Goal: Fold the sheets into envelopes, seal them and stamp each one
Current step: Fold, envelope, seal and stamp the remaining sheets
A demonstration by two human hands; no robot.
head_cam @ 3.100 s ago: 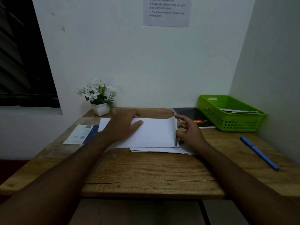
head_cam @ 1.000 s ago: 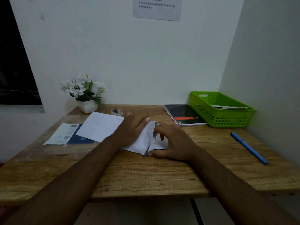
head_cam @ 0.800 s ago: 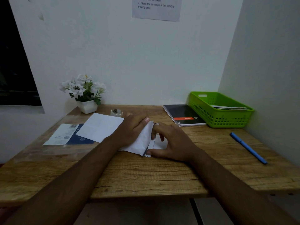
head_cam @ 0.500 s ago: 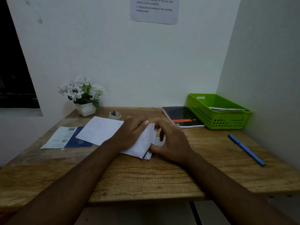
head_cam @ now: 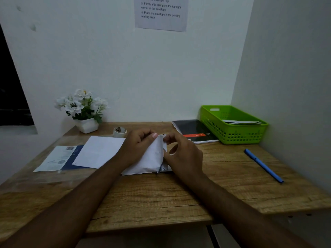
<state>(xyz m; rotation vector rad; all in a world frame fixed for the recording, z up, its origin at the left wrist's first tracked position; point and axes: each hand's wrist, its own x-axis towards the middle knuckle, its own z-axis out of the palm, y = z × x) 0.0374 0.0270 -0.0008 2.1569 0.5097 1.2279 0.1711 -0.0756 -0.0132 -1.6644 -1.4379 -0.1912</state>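
the folded sheet (head_cam: 148, 161) lies at the middle of the wooden surface (head_cam: 161, 194), with its far edge raised slightly off the wood. the left hand (head_cam: 138, 147) covers the left half of the folded sheet and grips it, fingers curled over its far edge. the right hand (head_cam: 182, 154) is at the right edge of the folded sheet. its thumb and forefinger pinch a narrow flap at the far right corner, and its other fingers are loosely curled. a strip of paper with dark marks shows under the right edge of the folded sheet; what it is cannot be told.

- left of the folded sheet: a flat white sheet (head_cam: 100, 151), overlapping a blue and white leaflet (head_cam: 57, 158) further left.
- behind and left of the folded sheet: a tape roll (head_cam: 119, 131), then a white flower pot (head_cam: 86, 111) further left.
- behind and right of the folded sheet: a black notebook (head_cam: 193, 130), with a green basket (head_cam: 232, 135) holding papers (head_cam: 241, 122) just beside it.
- well to the right of the folded sheet: a blue pen (head_cam: 263, 165).
- on the wall above the folded sheet: a printed notice (head_cam: 161, 13).
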